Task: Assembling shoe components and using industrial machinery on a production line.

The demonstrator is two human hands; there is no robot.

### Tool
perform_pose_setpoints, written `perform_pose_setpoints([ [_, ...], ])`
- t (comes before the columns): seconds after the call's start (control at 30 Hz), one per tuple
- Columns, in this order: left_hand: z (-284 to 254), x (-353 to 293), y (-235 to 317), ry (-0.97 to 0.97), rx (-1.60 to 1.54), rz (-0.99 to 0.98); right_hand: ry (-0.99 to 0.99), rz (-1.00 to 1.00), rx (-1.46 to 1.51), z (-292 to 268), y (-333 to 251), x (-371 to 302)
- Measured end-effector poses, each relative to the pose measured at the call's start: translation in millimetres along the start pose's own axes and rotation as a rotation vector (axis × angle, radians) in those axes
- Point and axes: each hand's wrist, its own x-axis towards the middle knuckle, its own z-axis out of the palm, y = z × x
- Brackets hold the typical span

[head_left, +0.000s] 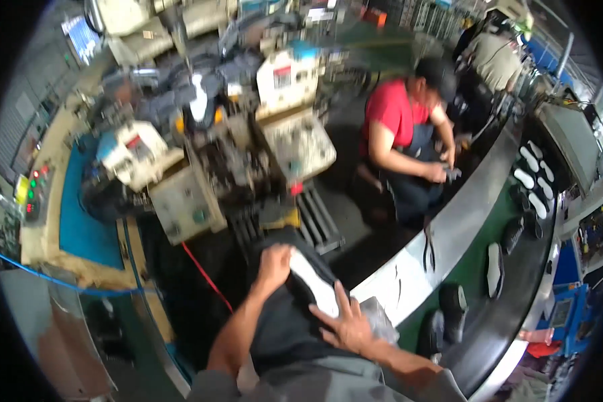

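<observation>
Machine point(298, 149) ahead, green belt point(474, 268) to R, per head cam. I've got the white-soled shoe point(313, 278) btwn both hands, long axis far-L to near-R. L hand point(273, 268) grips its far end; R hand point(348, 326), closer in, fingers spread wide, touches the near end; hold underneath, can't tell.

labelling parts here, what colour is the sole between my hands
The sole is white, best seen in the head view.

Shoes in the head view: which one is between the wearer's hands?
The dark shoe, white underside up: the left hand grips it, the right hand touches it. The shoes at right lie on the green conveyor.
</observation>
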Motion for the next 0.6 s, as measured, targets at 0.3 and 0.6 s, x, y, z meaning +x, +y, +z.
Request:
perform_pose_setpoints([
  [0.3, -9.0, 6.6, 25.7, -0.105, 0.148, -0.263, -0.012, -0.011, -0.051, -22.6, -8.4, 11.5],
  [0.6, -3.9, 8.5, 14.5, -0.124, 0.126, -0.295, -0.064, -0.002, 0.018, -29.7, 6.4, 19.2],
])
